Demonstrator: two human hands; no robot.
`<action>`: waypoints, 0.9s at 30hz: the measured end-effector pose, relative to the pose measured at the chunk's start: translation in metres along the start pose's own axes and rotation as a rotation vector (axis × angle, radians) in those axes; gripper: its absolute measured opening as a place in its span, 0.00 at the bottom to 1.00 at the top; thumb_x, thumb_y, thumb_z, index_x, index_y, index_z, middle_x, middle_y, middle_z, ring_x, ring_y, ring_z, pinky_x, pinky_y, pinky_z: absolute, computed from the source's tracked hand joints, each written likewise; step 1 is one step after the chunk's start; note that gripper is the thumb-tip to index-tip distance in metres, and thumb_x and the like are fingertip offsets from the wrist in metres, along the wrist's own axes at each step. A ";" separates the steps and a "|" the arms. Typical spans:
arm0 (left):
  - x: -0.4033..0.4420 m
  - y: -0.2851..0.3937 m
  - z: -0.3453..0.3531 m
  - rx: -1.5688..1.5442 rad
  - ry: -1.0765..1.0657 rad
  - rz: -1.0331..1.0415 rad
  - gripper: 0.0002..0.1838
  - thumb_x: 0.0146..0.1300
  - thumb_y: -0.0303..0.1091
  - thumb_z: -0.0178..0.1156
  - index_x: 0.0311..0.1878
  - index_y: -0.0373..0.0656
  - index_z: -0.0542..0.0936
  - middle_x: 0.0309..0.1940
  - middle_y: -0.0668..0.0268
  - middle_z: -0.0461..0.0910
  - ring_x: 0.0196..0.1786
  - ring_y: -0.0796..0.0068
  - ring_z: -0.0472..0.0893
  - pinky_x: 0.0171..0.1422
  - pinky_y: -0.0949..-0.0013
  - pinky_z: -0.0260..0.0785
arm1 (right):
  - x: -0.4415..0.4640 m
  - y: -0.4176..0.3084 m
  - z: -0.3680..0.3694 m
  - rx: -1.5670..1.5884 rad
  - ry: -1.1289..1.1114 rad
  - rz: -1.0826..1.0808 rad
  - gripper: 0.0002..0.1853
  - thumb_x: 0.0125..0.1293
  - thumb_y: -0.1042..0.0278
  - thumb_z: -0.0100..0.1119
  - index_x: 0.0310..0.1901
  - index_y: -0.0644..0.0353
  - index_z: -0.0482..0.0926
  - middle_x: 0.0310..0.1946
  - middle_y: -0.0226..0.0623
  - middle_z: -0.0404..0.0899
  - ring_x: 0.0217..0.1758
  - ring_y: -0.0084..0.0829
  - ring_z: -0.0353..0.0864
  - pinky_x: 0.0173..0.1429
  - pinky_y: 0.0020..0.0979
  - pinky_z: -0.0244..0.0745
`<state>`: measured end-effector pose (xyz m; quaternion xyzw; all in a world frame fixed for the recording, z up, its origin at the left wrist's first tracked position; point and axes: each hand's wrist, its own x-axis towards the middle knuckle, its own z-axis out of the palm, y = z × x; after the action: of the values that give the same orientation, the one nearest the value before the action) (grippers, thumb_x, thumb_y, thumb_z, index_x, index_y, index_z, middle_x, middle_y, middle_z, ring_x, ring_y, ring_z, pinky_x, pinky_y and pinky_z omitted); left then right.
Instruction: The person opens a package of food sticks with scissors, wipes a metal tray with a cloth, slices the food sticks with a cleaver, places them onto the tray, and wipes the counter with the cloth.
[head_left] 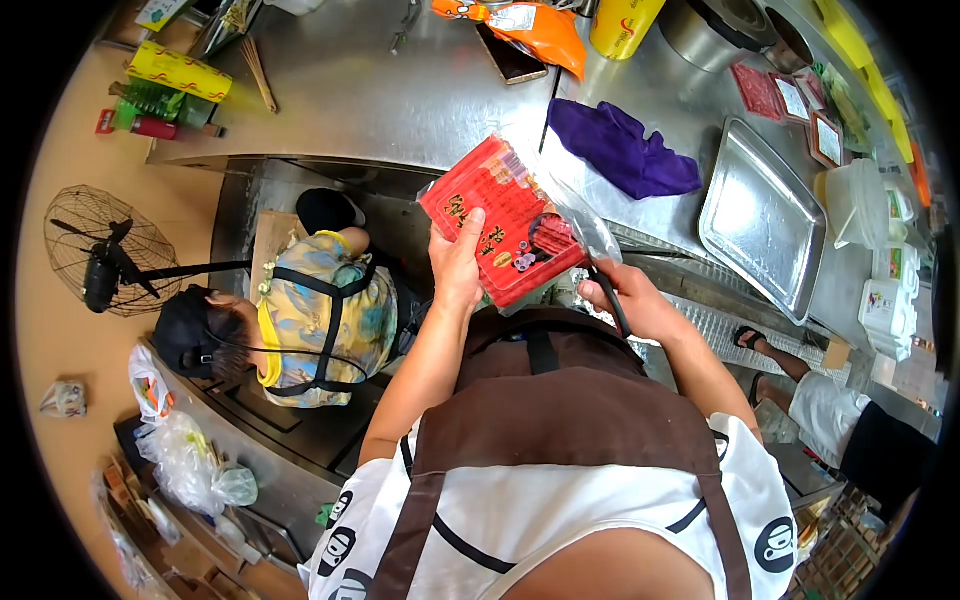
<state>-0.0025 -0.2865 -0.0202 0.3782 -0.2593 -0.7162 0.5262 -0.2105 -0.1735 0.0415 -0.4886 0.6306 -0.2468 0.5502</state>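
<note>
My left hand point(459, 262) grips a red printed packet point(505, 225) in clear plastic wrap, its thumb flat on the front. The packet is tilted and held in front of my apron, near the steel counter's edge. Loose clear wrap point(597, 235) sticks out along the packet's right side. My right hand point(640, 303) is closed around a tool with a black handle point(611, 302), close to the packet's lower right corner. The working end of this tool is hidden by the packet and wrap, so its kind does not show.
A purple cloth point(625, 150) and a metal tray point(765, 220) lie on the steel counter point(350, 110). A phone point(511, 55) sits beside an orange bag point(545, 35). On the left, a person point(330, 310) is close by, near a fan point(105, 250). Another person point(830, 410) stands at right.
</note>
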 end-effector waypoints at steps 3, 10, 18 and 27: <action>0.005 0.007 0.003 0.004 -0.048 0.041 0.18 0.66 0.25 0.60 0.58 0.40 0.70 0.52 0.62 0.78 0.52 0.73 0.79 0.58 0.67 0.73 | 0.003 -0.001 0.000 -0.032 -0.030 0.037 0.30 0.65 0.46 0.60 0.58 0.64 0.74 0.27 0.42 0.76 0.34 0.30 0.76 0.41 0.34 0.71; 0.006 0.012 0.002 0.033 0.007 0.012 0.18 0.65 0.25 0.61 0.57 0.39 0.70 0.51 0.61 0.79 0.50 0.72 0.79 0.58 0.67 0.73 | 0.000 -0.004 0.005 0.064 0.015 0.072 0.25 0.66 0.50 0.61 0.51 0.66 0.77 0.15 0.30 0.69 0.17 0.20 0.69 0.25 0.30 0.66; -0.011 0.000 0.002 0.058 -0.032 -0.063 0.20 0.63 0.25 0.63 0.56 0.39 0.69 0.50 0.62 0.78 0.50 0.74 0.79 0.57 0.67 0.73 | 0.019 -0.017 -0.007 0.052 -0.029 0.154 0.21 0.64 0.50 0.64 0.39 0.65 0.82 0.20 0.32 0.73 0.26 0.21 0.69 0.31 0.30 0.67; -0.013 0.002 -0.002 -0.004 -0.014 -0.039 0.20 0.65 0.25 0.61 0.58 0.39 0.69 0.51 0.62 0.78 0.51 0.73 0.79 0.58 0.66 0.73 | 0.038 -0.024 -0.005 0.094 -0.062 -0.015 0.25 0.63 0.43 0.62 0.41 0.64 0.78 0.19 0.29 0.71 0.19 0.19 0.70 0.24 0.24 0.64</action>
<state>0.0019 -0.2741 -0.0162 0.3770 -0.2542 -0.7295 0.5110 -0.2041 -0.2180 0.0464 -0.4742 0.5973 -0.2650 0.5901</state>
